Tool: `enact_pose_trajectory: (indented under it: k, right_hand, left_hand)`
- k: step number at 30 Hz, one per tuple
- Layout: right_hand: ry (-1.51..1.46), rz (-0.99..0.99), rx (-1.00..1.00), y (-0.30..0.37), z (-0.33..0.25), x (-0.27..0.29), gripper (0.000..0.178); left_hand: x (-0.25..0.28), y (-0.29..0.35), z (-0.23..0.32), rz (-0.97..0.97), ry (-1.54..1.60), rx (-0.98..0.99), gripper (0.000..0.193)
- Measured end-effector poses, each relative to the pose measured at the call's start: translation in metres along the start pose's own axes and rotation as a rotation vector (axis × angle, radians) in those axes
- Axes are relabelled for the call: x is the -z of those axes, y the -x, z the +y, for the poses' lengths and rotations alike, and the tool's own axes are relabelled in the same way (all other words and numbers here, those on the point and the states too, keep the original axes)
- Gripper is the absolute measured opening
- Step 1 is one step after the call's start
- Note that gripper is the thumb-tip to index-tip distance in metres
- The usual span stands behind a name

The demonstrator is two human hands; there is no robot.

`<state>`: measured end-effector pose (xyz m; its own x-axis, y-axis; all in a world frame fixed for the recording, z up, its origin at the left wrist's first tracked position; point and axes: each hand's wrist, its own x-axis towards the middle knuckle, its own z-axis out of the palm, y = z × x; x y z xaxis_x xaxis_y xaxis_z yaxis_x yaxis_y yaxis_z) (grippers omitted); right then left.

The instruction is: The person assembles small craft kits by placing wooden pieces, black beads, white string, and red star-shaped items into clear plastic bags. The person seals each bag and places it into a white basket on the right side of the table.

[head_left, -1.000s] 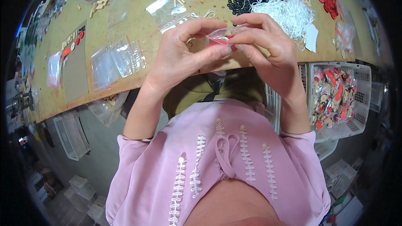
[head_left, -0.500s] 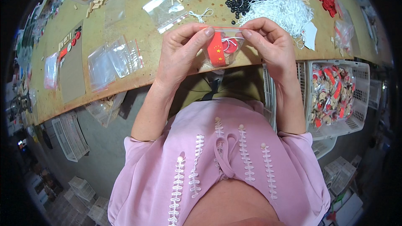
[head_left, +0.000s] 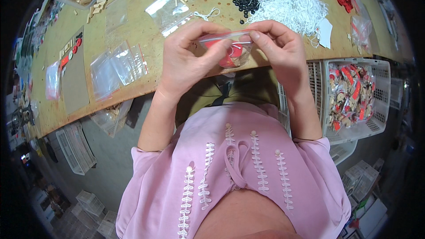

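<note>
Head view: left fingers [head_left: 216, 51] and right fingers [head_left: 263, 41] clamp a clear bag [head_left: 237, 57]; beyond lie white strings [head_left: 292, 11], black beads [head_left: 247, 1].

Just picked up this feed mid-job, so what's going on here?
A person pinches a clear zip bag along its top, the left hand and right hand both on it. Red pieces show inside; whether it's sealed is unclear. Beyond lie white cords and black beads. At the right, a white plastic basket holds many filled bags.
</note>
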<state>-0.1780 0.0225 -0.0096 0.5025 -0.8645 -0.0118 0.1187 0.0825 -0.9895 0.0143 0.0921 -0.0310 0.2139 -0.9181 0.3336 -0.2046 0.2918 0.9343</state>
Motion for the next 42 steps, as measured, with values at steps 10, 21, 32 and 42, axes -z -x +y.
enact_pose_trajectory:
  k: [10,21,32,42]
  right_hand:
    - [0.328,-0.091,0.211,0.024,-0.025,0.006,0.006]
    - [0.176,0.560,0.301,0.093,-0.059,0.085,0.014]
    - [0.887,0.846,0.466,0.083,-0.039,0.174,0.025]
    - [0.736,-0.020,0.439,0.017,-0.003,0.011,0.015]
  left_hand:
    - [0.006,0.005,0.045,-0.161,-0.498,-0.279,0.011]
    - [-0.016,0.005,0.037,-0.297,-0.270,-0.309,0.011]
    - [0.041,0.022,0.010,0.039,-0.643,-0.178,0.005]
    - [0.135,0.080,-0.027,0.446,-0.833,0.359,0.019]
